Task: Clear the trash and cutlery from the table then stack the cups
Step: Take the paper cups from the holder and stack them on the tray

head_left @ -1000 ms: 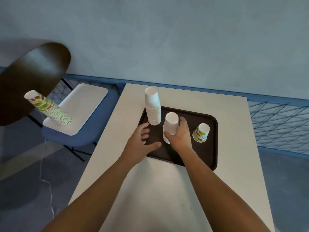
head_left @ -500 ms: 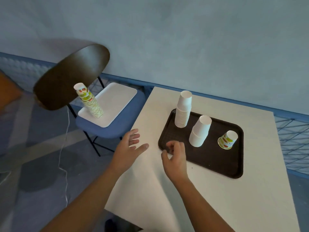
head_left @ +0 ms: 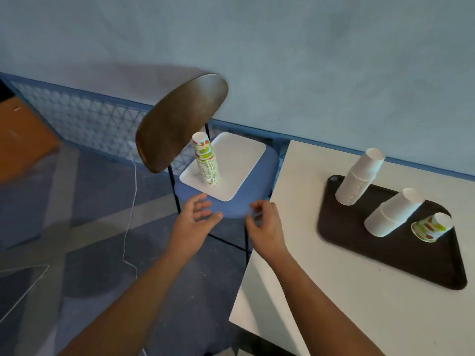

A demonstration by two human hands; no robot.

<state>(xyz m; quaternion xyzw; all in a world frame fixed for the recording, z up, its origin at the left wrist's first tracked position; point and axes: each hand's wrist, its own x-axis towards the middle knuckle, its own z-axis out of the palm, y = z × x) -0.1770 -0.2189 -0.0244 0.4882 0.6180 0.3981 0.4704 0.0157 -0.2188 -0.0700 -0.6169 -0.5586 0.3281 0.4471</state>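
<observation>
On the white table (head_left: 347, 291) lies a dark brown tray (head_left: 401, 258). It carries a tall stack of white cups (head_left: 358, 177), a short stack of white cups (head_left: 393, 213) and one printed cup (head_left: 431, 227), all upside down. A tall stack of printed cups (head_left: 207, 160) stands on a white tray (head_left: 236, 160) on the blue chair seat. My left hand (head_left: 196, 222) hovers empty with spread fingers at the seat's front edge. My right hand (head_left: 264, 224) hangs beside it, fingers loosely curled, holding nothing.
The chair (head_left: 231, 201) has a dark wooden backrest (head_left: 180, 122) and thin black legs, and stands left of the table. A white cable (head_left: 131, 217) trails over the floor. A blue mesh rail (head_left: 84, 116) runs along the wall.
My right hand let go of the short white cup stack and both hands moved left off the table toward the chair. The view swung left.
</observation>
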